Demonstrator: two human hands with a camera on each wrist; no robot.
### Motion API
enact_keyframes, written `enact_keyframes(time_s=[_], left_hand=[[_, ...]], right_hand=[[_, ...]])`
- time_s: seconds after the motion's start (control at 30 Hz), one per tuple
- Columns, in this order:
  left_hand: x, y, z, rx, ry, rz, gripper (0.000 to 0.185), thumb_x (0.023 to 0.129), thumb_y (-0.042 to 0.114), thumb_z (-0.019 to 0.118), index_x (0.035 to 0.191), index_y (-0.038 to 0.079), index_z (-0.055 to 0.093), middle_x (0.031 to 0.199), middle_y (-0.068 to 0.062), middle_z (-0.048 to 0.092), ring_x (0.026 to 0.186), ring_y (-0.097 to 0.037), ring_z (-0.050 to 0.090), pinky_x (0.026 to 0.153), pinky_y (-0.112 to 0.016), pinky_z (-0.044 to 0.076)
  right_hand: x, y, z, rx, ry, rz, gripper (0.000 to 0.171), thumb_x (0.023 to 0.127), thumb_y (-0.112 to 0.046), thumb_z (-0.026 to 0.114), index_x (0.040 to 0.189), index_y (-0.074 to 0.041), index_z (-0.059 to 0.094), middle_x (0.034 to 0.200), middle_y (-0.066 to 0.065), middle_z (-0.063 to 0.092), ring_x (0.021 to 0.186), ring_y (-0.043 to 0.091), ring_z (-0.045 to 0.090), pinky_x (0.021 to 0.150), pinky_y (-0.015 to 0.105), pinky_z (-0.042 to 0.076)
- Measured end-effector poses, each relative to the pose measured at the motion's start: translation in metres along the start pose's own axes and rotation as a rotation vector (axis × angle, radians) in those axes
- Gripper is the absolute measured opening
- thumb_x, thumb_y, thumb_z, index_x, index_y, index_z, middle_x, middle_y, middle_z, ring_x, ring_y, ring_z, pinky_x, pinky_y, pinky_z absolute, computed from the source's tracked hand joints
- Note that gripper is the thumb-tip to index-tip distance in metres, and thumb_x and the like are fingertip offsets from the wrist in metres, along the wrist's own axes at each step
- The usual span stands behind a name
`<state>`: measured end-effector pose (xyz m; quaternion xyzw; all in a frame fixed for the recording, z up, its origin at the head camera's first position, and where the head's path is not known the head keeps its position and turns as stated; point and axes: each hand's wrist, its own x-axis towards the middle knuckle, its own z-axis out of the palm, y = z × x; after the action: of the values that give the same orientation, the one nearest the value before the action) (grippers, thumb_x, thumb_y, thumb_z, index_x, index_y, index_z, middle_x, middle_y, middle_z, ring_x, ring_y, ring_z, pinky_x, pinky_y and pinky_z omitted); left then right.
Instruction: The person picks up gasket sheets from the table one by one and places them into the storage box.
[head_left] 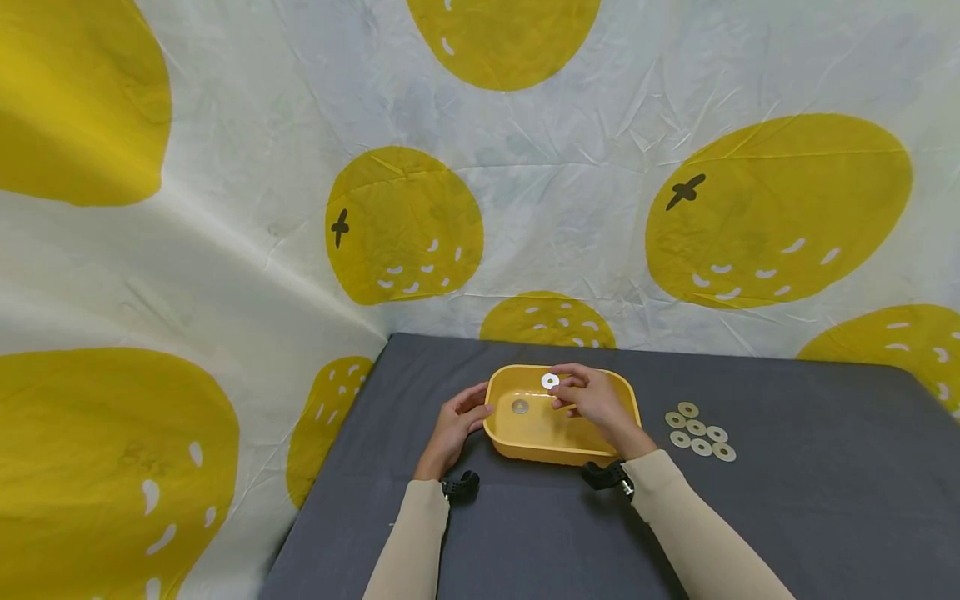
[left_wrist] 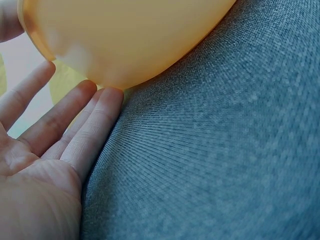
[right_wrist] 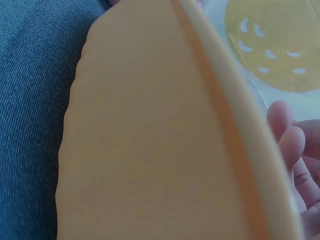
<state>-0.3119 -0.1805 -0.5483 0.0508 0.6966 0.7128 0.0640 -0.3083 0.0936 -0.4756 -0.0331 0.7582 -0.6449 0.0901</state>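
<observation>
A yellow plastic tray (head_left: 517, 450) with rounded corners stands on the dark cloth. My left hand (head_left: 453, 425) holds its left end, thumb at the rim and fingers against the outer wall, as the left wrist view also shows near the tray wall (left_wrist: 135, 40). Above the tray's inside, my right hand (head_left: 596, 400) pinches a flat washer (head_left: 550, 381) between thumb and forefinger. In the right wrist view the tray's side (right_wrist: 140, 120) hides much of the right hand (right_wrist: 300, 155). Another washer (head_left: 521, 407) lies on the tray floor.
To the right of the tray, several flat washers (head_left: 696, 427) lie grouped on the grey cloth-covered table (head_left: 810, 500). A white curtain (head_left: 562, 225) with yellow fruit prints hangs behind and along the left. Dark bands (head_left: 603, 475) circle both wrists.
</observation>
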Motion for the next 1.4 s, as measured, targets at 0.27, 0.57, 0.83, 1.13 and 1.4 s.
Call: enact_keyframes(time_s=[0.27,0.57,0.83,1.13,1.4], left_hand=[[0.0,0.0,0.0,-0.003,-0.003,-0.001,0.052,0.094,0.025,0.075,0.144,0.023,0.06,0.135,-0.01,0.064,0.116,-0.018,0.066,0.097,-0.034,0.058],[0.0,0.002,0.0,-0.007,-0.003,0.001,0.052,0.094,0.026,0.076,0.143,0.023,0.061,0.136,-0.011,0.064,0.119,-0.019,0.065,0.099,-0.036,0.057],[0.0,0.002,0.0,0.005,-0.005,0.006,0.054,0.095,0.027,0.075,0.145,0.02,0.059,0.137,-0.011,0.064,0.12,-0.02,0.065,0.1,-0.038,0.057],[0.0,0.002,0.0,0.002,-0.004,-0.004,0.052,0.095,0.025,0.075,0.144,0.023,0.06,0.137,-0.011,0.064,0.12,-0.02,0.065,0.1,-0.037,0.057],[0.001,0.001,-0.002,-0.005,-0.013,0.007,0.052,0.096,0.022,0.072,0.146,0.021,0.058,0.14,-0.013,0.062,0.122,-0.021,0.064,0.098,-0.036,0.057]], right_hand=[[0.006,0.001,0.007,0.019,-0.007,0.021,0.042,0.1,-0.009,0.065,0.142,-0.007,0.059,0.1,0.007,0.073,0.081,0.019,0.072,0.07,0.035,0.06],[0.013,0.002,0.019,0.028,0.002,0.068,0.041,0.099,-0.007,0.065,0.14,-0.006,0.06,0.105,0.014,0.075,0.077,0.016,0.072,0.063,0.027,0.057],[0.015,0.0,0.027,0.038,0.019,0.11,0.038,0.098,-0.005,0.067,0.135,-0.005,0.062,0.098,0.011,0.077,0.074,0.015,0.071,0.06,0.026,0.055],[0.021,0.003,0.03,0.055,0.039,0.16,0.037,0.096,-0.004,0.067,0.133,-0.005,0.064,0.098,0.011,0.076,0.075,0.018,0.072,0.06,0.026,0.053],[0.025,0.009,0.03,0.036,0.03,0.165,0.035,0.096,-0.003,0.067,0.13,-0.003,0.064,0.104,0.02,0.075,0.07,0.018,0.07,0.056,0.025,0.05]])
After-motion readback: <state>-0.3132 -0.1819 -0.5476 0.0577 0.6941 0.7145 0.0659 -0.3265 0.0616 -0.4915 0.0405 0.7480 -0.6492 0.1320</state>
